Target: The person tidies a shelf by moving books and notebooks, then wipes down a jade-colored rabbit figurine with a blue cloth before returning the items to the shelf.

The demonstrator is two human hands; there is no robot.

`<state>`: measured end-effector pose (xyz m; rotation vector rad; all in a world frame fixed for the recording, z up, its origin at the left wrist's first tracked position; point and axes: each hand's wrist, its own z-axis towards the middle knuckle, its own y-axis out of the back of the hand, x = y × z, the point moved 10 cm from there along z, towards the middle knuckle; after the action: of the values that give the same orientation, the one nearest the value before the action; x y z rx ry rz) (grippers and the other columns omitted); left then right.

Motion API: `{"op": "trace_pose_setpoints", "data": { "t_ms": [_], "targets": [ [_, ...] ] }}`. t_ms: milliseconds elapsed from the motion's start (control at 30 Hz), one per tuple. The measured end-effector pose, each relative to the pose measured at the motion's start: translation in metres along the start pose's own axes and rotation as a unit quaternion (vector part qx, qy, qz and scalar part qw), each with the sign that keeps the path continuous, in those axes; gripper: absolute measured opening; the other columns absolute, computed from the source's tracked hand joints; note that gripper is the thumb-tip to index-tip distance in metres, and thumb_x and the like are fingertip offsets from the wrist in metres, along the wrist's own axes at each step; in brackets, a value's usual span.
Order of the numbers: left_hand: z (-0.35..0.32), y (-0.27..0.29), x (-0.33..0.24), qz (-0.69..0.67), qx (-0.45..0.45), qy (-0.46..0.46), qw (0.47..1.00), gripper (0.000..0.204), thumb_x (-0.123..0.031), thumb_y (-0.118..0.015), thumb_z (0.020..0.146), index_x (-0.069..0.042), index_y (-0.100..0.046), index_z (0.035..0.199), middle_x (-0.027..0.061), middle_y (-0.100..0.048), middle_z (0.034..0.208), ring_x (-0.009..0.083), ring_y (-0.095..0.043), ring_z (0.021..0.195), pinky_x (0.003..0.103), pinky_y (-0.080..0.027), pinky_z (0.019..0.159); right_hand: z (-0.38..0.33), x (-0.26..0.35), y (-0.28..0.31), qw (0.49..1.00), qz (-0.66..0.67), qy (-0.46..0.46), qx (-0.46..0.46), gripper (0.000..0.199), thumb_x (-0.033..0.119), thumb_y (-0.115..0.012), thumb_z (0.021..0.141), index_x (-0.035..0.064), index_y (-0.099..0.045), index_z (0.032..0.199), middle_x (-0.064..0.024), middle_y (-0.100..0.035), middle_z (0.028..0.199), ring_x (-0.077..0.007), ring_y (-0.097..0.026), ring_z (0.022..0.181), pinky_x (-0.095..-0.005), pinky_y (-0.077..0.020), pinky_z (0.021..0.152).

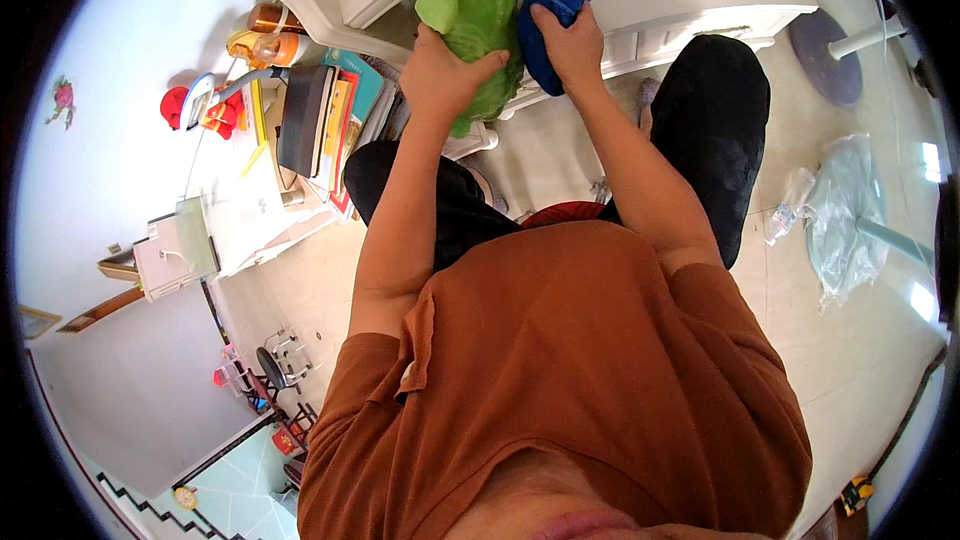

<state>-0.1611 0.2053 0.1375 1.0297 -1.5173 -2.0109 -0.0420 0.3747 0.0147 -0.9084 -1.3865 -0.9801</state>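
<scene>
Gripping a green plush toy (470,20), the left hand (440,75) is closed around the toy's lower body, thumb across its front. The right hand (570,45) is closed on a blue cloth (550,10), bunched and pressed against the toy's right side. Both items are held up in front of a white cabinet (680,0), above the person's knees, with the toy's upper part overlapping the cabinet's open recess. Forearms rise from the lower edge over an orange-brown shirt (580,360) and black trousers (715,130).

To the left, a white table (240,210) carries a stack of books (335,115), a red toy (215,110) and a small white box (175,255). On the floor (850,340) at the right lies a crumpled clear plastic sheet (845,210) around a pale pole. Whether the toy touches the cabinet cannot be determined.
</scene>
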Motion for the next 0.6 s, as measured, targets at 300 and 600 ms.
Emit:
{"op": "trace_pose_setpoints", "data": {
  "t_ms": [300, 600],
  "targets": [
    [0.002, -0.001, -0.002, -0.009, -0.005, -0.002, 1.000, 0.095, -0.055, -0.083, 0.056, -0.001, -0.046, 0.126, 0.0206, -0.067, 0.107, 0.0397, -0.066, 0.098, 0.047, -0.052, 0.082, -0.006, 0.060, -0.018, 0.978, -0.055, 0.198, 0.033, 0.044, 0.031, -0.068, 0.076, 0.0011, -0.058, 0.106, -0.0205, -0.056, 0.104, -0.0430, -0.057, 0.099, -0.0502, -0.0469, 0.085],
    [0.003, 0.003, -0.005, -0.013, 0.047, -0.045, 0.998, 0.091, -0.053, -0.084, 0.059, -0.001, -0.053, 0.128, 0.0206, -0.068, 0.112, 0.0379, -0.065, 0.104, 0.044, -0.051, 0.089, 0.006, -0.028, -0.008, 0.969, 0.219, -0.099, 0.065, 0.047, 0.029, -0.074, 0.076, -0.0016, -0.063, 0.110, -0.0172, -0.070, 0.099, -0.0296, -0.068, 0.091, -0.0375, -0.0514, 0.083]
  ]
}}
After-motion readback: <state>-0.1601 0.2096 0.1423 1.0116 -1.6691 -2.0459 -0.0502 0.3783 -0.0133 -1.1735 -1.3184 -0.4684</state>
